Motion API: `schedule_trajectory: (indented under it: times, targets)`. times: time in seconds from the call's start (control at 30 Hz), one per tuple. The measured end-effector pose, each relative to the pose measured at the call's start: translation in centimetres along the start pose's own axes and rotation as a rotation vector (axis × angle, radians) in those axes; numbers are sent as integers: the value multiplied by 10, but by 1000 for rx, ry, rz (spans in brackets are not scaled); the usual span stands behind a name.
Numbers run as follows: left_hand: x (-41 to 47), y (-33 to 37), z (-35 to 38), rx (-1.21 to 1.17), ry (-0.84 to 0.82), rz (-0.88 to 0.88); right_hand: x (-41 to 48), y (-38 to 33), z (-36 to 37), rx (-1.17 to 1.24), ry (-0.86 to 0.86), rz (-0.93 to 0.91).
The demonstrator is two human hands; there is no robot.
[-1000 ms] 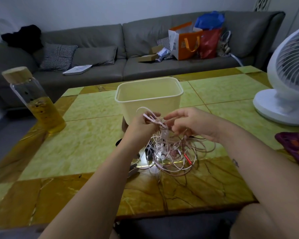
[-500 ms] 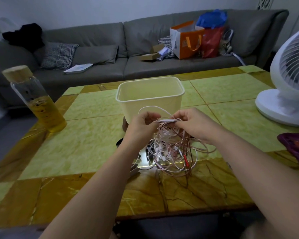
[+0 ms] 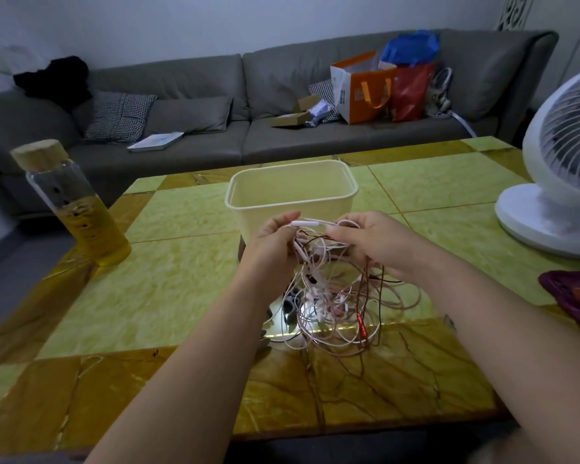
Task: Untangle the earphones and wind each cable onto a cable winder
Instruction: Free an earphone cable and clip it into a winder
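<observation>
While the knot hangs from my grip, left hand (image 3: 271, 241): fingers (image 3: 288, 216) pinched together on the white cable (image 3: 322, 222), just in front of the tub (image 3: 347, 182)
Right hand (image 3: 370, 241): fingers clamped on the same cable, spare loops bunched under the palm, before the tub's right corner
White cable: stretched between both hands, its inline remote (image 3: 303, 224) midway, level with the tub's front wall
Earphones (image 3: 342, 296): one pink, white and dark snarl, hanging from my hands to the bench (image 3: 168, 286) on the tub's near side
Risk, cinching: pulling my hands further apart would probably tighten the loops below into a hard knot
Risk, snagging: the remote or the red piece (image 3: 360, 321) low in the snarl could catch a loop and strain the thin wire
Risk, dragging: lifting higher may haul the heap, and the small dark things (image 3: 289, 304) under it, away from the tub
Risk, tub: it sits right behind my knuckles; a forward jerk could shove it
Winders: I cannot tell whether those dark things are them
</observation>
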State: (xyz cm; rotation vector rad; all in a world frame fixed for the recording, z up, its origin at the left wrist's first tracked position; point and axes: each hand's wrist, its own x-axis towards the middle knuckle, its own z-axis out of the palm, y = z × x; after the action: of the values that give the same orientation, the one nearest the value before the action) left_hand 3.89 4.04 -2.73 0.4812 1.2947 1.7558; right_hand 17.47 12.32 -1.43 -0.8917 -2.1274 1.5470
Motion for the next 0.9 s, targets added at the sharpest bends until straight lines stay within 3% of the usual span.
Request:
schedule_trajectory:
  times: [0.23,0.37,0.47,0.67,0.73,0.83,0.9]
  targets:
    - [-3,11,-11,161,-204,38,-6,-15,-17,-283,30,6]
    - [-10,17,-11,486,-287,101,-7,-24,-23,-375,-10,-11]
    - [-9,17,-18,714,-235,181,-5,-22,-28,-306,39,-32]
    - [-7,21,-26,713,-206,183,-3,-9,-29,287,-116,49]
    - [-6,19,-24,799,-168,233,-1,-3,-29,345,-126,76]
    - [-1,11,-18,1072,30,433,3,1,-24,305,-130,71]
    - [0,3,-14,1105,129,497,5,-1,-19,269,-126,55]
